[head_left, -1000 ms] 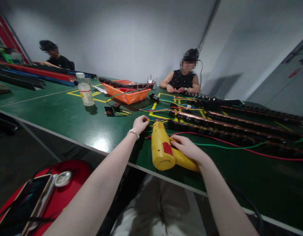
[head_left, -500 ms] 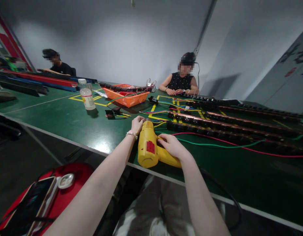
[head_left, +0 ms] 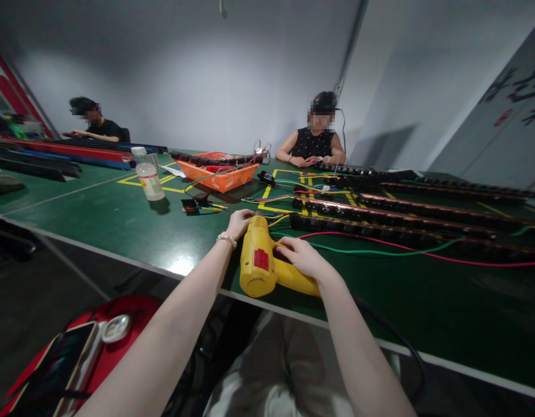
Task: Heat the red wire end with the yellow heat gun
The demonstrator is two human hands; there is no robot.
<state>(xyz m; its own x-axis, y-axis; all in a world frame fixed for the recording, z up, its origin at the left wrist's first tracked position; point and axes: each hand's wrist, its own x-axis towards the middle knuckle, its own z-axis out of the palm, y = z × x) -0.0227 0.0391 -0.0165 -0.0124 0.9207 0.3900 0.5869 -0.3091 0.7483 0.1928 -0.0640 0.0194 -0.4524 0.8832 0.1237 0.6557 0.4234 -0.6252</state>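
A yellow heat gun (head_left: pixel 255 267) with a red label lies along the table's front edge, its nozzle pointing away from me. My right hand (head_left: pixel 303 256) is wrapped round its handle from the far side. Beside the nozzle, my left hand (head_left: pixel 240 221) has its fingers curled together. Their tips are partly behind the gun, and what they pinch is too small or hidden to make out. Just past the nozzle lie the coloured wire ends (head_left: pixel 278 219) of a long dark strip (head_left: pixel 337 225).
An orange basket (head_left: pixel 222 180) with a strip across it and a plastic bottle (head_left: pixel 148 176) stand left of centre. Small black connectors (head_left: pixel 198 204) lie nearer. Long strips and loose wires cover the right side. Two people sit across the table. A phone (head_left: pixel 54 370) rests on a red stool.
The whole view has shifted slightly. Both hands and the heat gun keep nearly the same places on the table. At the far left, the seated person's arm is raised higher.
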